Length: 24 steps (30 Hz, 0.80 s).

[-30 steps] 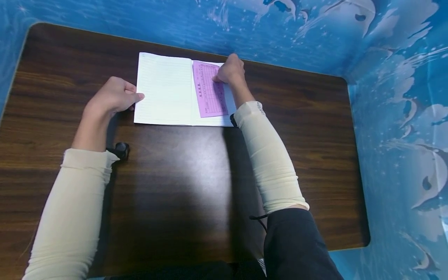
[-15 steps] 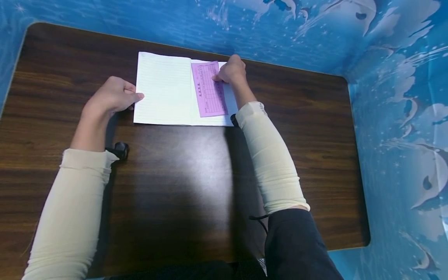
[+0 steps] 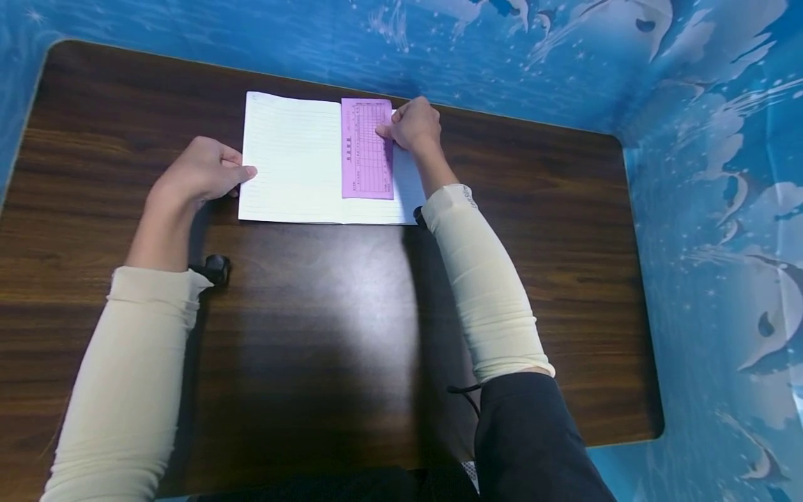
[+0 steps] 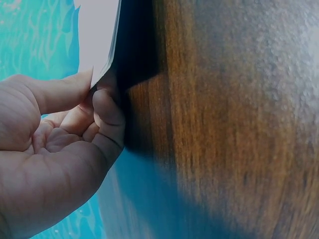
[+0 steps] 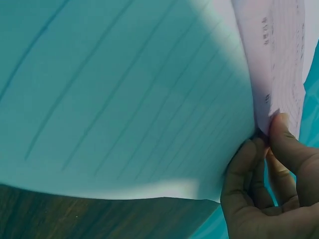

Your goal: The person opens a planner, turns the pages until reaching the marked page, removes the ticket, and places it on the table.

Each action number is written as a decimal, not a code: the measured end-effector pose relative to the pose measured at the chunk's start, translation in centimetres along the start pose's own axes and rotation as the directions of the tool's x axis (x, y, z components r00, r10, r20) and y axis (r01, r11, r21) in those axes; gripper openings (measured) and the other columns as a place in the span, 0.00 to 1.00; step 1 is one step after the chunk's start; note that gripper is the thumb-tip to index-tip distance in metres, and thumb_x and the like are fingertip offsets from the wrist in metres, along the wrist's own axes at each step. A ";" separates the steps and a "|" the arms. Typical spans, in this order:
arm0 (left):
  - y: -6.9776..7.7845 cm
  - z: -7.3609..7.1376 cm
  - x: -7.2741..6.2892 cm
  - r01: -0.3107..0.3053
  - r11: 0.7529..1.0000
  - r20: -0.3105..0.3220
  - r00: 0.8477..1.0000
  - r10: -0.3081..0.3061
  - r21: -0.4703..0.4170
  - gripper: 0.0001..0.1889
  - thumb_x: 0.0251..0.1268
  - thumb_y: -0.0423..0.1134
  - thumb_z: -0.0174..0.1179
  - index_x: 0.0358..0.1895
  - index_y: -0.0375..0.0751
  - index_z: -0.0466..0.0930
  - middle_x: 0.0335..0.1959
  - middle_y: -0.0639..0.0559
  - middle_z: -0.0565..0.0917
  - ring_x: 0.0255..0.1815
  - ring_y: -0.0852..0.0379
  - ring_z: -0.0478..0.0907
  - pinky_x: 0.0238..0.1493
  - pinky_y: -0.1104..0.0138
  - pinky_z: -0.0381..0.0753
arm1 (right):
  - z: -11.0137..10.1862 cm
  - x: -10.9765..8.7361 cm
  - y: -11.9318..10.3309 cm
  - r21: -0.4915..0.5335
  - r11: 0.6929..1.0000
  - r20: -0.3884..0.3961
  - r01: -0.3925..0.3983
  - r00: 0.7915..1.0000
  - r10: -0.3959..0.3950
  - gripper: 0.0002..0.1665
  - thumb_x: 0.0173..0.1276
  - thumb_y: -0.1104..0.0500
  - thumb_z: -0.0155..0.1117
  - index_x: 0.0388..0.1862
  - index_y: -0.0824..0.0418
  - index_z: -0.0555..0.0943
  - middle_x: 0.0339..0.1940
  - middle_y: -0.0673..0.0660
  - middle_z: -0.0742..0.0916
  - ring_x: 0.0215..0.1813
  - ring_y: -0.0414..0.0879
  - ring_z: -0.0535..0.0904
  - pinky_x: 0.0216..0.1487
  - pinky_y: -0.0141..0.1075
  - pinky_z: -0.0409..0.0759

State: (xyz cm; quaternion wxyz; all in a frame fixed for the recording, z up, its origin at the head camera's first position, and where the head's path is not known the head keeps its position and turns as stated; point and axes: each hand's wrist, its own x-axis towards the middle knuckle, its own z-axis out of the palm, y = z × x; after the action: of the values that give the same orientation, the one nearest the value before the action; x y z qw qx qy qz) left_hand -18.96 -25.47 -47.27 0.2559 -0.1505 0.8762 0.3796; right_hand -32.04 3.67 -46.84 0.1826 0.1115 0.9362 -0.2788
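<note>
An open notebook point(image 3: 291, 160) with lined white pages lies near the table's far edge. My left hand point(image 3: 203, 169) pinches its left edge, thumb on top and fingers curled beneath the pages, as the left wrist view shows with the hand point(image 4: 65, 124) at the page corner. A purple printed form slip point(image 3: 366, 150) lies over the right page beside the centre fold. My right hand point(image 3: 414, 127) pinches the slip's right edge between thumb and fingers. In the right wrist view the slip point(image 5: 271, 59) bends slightly where the thumb of the hand point(image 5: 279, 184) grips it, beside the lined page.
The dark wood-grain table point(image 3: 326, 335) extends on all sides of the notebook. A blue wall covering point(image 3: 282, 42) with sea-animal pictures rises behind the far edge and on the right. Small black devices sit at both wrists, the left one point(image 3: 216, 270) fully visible.
The purple slip has shifted up and slightly left with my right hand's fingers and has turned from tilted to nearly straight along the fold. My left hand stays at the notebook's edge.
</note>
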 end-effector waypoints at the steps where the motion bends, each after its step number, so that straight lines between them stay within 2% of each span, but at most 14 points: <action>1: 0.1 0.0 0.0 -0.002 1.000 -0.002 1.000 0.002 0.002 0.19 0.85 0.47 0.56 0.32 0.39 0.79 0.26 0.50 0.75 0.32 0.49 0.68 0.38 0.54 0.67 | 0.0 -0.1 0.0 0.006 1.000 -0.003 -0.003 1.000 0.003 0.26 0.70 0.42 0.75 0.20 0.53 0.76 0.19 0.46 0.74 0.38 0.41 0.72 0.40 0.34 0.68; 9: 0.4 -0.1 -0.2 -0.001 1.000 -0.003 1.000 0.001 -0.002 0.19 0.85 0.48 0.55 0.34 0.38 0.79 0.27 0.50 0.75 0.32 0.49 0.68 0.39 0.54 0.67 | -0.3 -0.2 0.1 0.041 0.999 -0.009 -0.026 1.000 0.027 0.20 0.70 0.44 0.74 0.25 0.53 0.80 0.28 0.47 0.79 0.42 0.42 0.74 0.40 0.33 0.69; 12: 0.4 0.0 -0.3 -0.004 1.000 0.006 1.000 0.004 0.013 0.22 0.85 0.48 0.55 0.28 0.41 0.77 0.22 0.52 0.73 0.28 0.50 0.66 0.36 0.55 0.67 | -0.4 -0.2 0.2 0.061 0.997 0.000 -0.043 0.999 0.043 0.19 0.70 0.44 0.74 0.26 0.54 0.82 0.29 0.47 0.80 0.41 0.42 0.74 0.39 0.33 0.70; 19: 0.3 0.2 -0.3 0.001 1.000 -0.008 1.000 -0.001 -0.003 0.19 0.85 0.47 0.55 0.33 0.39 0.80 0.25 0.51 0.75 0.31 0.50 0.68 0.38 0.54 0.67 | -0.8 -0.3 0.5 0.104 0.994 0.023 -0.045 0.999 0.043 0.17 0.70 0.45 0.74 0.27 0.54 0.84 0.32 0.49 0.88 0.36 0.40 0.81 0.36 0.30 0.76; 24: 0.1 0.2 -0.3 0.004 1.000 -0.017 1.000 -0.004 -0.003 0.22 0.85 0.48 0.55 0.26 0.42 0.76 0.21 0.52 0.73 0.28 0.50 0.67 0.37 0.55 0.67 | -2.4 -0.3 0.7 0.085 0.996 0.073 -0.039 0.997 0.033 0.16 0.73 0.45 0.72 0.44 0.56 0.91 0.46 0.52 0.93 0.37 0.40 0.84 0.46 0.31 0.85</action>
State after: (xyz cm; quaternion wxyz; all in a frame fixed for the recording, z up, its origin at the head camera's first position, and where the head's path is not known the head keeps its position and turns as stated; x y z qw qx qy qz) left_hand -18.67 -25.25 -47.13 0.2489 -0.1558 0.8775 0.3792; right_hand -32.27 5.56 -45.18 0.2157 0.1261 0.9140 -0.3196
